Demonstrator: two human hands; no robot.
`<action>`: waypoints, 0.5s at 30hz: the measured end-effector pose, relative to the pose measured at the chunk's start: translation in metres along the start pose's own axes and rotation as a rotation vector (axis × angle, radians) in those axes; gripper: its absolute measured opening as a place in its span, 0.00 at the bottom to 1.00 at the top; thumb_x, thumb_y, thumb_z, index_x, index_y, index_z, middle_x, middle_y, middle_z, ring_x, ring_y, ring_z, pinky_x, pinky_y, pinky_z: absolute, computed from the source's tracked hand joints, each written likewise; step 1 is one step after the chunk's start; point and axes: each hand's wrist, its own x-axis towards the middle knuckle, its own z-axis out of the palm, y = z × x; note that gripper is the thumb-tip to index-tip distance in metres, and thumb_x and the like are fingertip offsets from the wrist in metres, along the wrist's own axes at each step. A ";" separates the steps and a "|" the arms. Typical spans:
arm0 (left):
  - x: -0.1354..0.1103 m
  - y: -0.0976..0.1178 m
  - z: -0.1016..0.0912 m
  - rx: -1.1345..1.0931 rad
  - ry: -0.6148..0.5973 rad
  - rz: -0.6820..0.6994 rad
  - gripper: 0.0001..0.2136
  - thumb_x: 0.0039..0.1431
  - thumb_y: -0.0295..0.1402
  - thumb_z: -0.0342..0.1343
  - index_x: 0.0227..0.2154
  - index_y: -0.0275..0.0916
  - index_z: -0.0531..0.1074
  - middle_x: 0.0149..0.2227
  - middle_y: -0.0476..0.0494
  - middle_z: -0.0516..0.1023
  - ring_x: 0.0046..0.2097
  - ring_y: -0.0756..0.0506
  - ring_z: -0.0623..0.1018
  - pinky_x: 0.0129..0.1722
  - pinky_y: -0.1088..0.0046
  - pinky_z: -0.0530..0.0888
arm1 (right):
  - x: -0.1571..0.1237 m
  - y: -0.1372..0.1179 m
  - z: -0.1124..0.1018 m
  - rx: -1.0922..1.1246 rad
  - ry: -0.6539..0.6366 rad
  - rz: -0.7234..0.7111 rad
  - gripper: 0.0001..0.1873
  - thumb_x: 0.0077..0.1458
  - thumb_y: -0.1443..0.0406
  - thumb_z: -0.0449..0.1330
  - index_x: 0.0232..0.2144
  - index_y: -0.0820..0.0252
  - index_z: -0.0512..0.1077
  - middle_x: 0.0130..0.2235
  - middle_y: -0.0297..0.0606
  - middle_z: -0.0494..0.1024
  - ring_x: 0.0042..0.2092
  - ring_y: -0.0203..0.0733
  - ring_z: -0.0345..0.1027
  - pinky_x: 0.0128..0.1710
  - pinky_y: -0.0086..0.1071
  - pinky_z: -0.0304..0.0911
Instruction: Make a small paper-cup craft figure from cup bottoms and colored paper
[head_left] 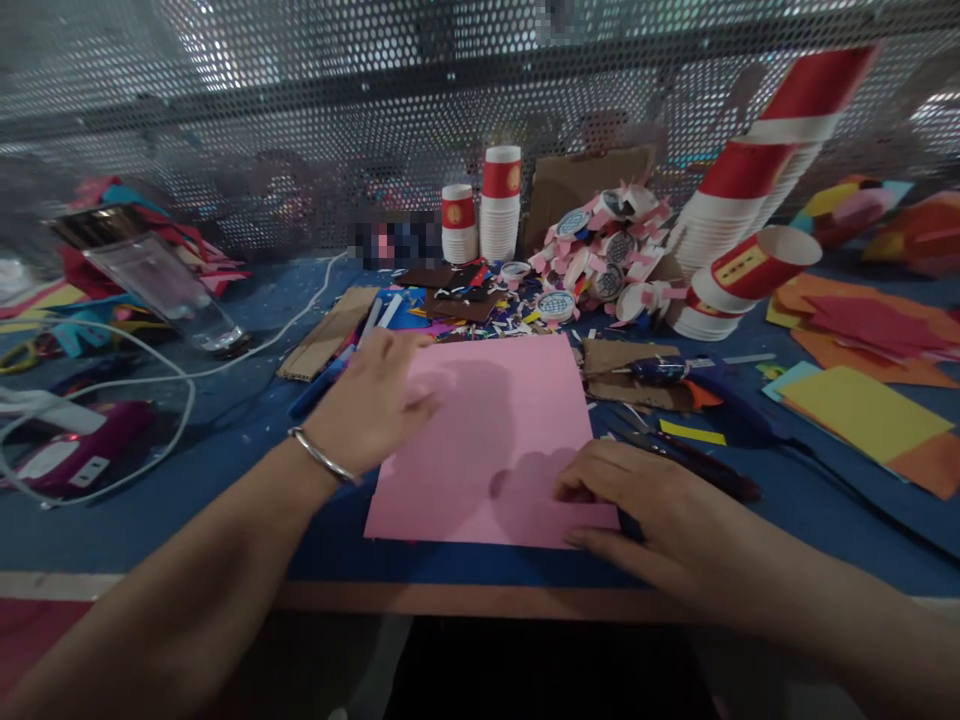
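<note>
- Head view: a pink sheet of paper [465, 430] lies on the blue table [315, 545], between the two hands and partly under them.
- The left hand [375, 400] is over the sheet's left side towards the far corner, fingers spread and gripping nothing (a silver bracelet [324, 458] circles the wrist); whether the palm presses down I can't tell from here.
- The right hand [637, 500] is at the near right corner, fingers curled over the paper and thumb by the near edge; I can't tell if it pinches or merely rests. The hands are well apart.
- As for progress, the sheet looks whole, with no cut or fold that I can make out, so I'd judge little is done on it; what is left doesn't show.
- Beyond the hands sits a heap of pink pieces [592, 255] with printed rounds on them (these look already made up, to my eye), with paper scraps [525, 310] scattered in front.
- Just past the right hand lie a dark-handled tool [709, 470] (scissors, perhaps), a yellow strip [691, 432] and a piece of cardboard [622, 385].
- Past the left hand is another cardboard piece [322, 335]; farther left, a clear bottle [169, 280] leans in view.
</note>
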 end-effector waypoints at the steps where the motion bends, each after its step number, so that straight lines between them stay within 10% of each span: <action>1: 0.001 -0.008 -0.003 -0.015 -0.032 -0.085 0.27 0.61 0.40 0.59 0.61 0.39 0.62 0.55 0.33 0.68 0.48 0.37 0.76 0.52 0.53 0.72 | 0.000 0.000 0.000 0.012 -0.005 -0.002 0.07 0.62 0.68 0.61 0.43 0.59 0.74 0.43 0.42 0.78 0.45 0.47 0.74 0.47 0.42 0.69; 7: 0.004 -0.021 -0.003 -0.544 -0.121 -0.424 0.38 0.54 0.40 0.66 0.65 0.38 0.57 0.51 0.35 0.72 0.33 0.46 0.80 0.35 0.63 0.78 | 0.002 0.002 0.001 0.054 0.000 -0.013 0.04 0.62 0.68 0.61 0.40 0.58 0.75 0.39 0.39 0.79 0.39 0.43 0.74 0.39 0.35 0.68; 15: -0.001 -0.024 -0.022 -0.794 0.117 -0.353 0.39 0.47 0.31 0.69 0.62 0.50 0.61 0.49 0.48 0.74 0.45 0.44 0.77 0.42 0.62 0.79 | 0.002 0.002 -0.001 0.134 0.070 0.003 0.04 0.62 0.70 0.58 0.35 0.59 0.73 0.35 0.37 0.77 0.34 0.39 0.70 0.34 0.32 0.65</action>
